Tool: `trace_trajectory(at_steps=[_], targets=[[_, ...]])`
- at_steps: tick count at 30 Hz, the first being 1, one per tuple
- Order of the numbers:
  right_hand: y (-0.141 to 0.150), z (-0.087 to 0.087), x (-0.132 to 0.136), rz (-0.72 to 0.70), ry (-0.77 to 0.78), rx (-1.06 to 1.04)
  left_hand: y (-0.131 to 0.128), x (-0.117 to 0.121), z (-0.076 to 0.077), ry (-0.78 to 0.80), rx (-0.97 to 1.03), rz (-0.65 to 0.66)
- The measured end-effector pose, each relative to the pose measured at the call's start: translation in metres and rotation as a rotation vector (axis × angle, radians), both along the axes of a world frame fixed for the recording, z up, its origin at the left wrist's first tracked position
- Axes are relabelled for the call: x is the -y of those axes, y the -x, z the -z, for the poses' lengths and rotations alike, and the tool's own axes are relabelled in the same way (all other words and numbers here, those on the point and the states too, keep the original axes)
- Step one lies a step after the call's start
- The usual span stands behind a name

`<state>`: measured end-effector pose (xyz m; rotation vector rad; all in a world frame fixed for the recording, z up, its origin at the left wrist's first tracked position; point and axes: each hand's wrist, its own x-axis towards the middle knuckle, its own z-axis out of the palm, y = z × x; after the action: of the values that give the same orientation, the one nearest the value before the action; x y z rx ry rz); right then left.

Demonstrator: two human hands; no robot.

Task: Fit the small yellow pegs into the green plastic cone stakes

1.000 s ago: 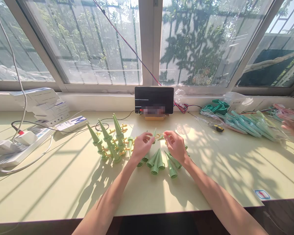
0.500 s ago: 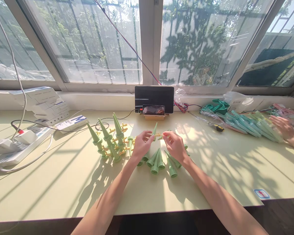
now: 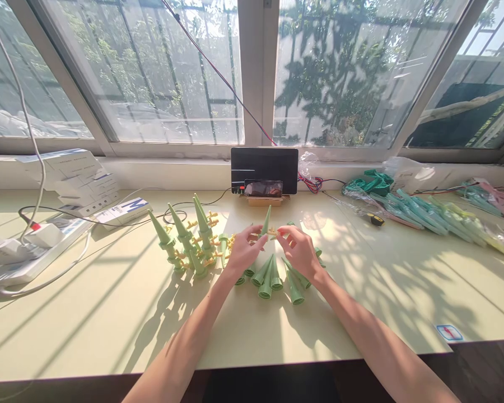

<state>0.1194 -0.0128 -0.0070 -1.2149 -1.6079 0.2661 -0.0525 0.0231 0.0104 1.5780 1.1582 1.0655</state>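
Observation:
Above the middle of the table, my left hand (image 3: 244, 251) is closed around a green plastic spike (image 3: 267, 218), its point upward. My right hand (image 3: 299, 249) pinches a small yellow valve (image 3: 273, 231) against the spike's side; the fingers partly hide where the two meet. Below my hands lie several loose green cones (image 3: 265, 288), their hollow, threaded-looking ends toward me. To the left of my left hand, several green spikes with yellow valves (image 3: 185, 232) stand upright in a cluster. Small yellow pieces (image 3: 232, 242) show just behind my left hand.
A tablet (image 3: 264, 162) with a phone (image 3: 264, 188) before it leans near the window. Power strip (image 3: 29, 263), cables and white boxes (image 3: 73, 179) occupy the left. Bagged green parts (image 3: 420, 211) and a yellow-black tool (image 3: 375, 219) lie at right. The table's front edge is near my forearms.
My hands have barely moved; the spike tilts slightly and the valve is closer to it. Another person's hand has gone from the bags at far right.

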Motion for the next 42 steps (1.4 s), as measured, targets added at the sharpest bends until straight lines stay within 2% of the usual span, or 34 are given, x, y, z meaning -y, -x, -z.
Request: trace_trajectory(at_steps=[13, 24, 35, 42], targets=[[0.001, 0.003, -0.001, 0.005, 0.003, 0.007, -0.002, 0.004, -0.006, -0.029, 0.058, 0.068], [0.001, 0.005, -0.003, -0.016, 0.007, -0.008, -0.001, 0.001, 0.002, -0.098, 0.058, 0.107], [0.0, 0.004, -0.002, -0.013, 0.004, 0.044, -0.002, 0.001, 0.005, -0.105, 0.037, 0.095], [-0.001, 0.003, -0.001, -0.019, 0.056, 0.064, -0.002, 0.001, 0.006, -0.1, 0.028, 0.104]])
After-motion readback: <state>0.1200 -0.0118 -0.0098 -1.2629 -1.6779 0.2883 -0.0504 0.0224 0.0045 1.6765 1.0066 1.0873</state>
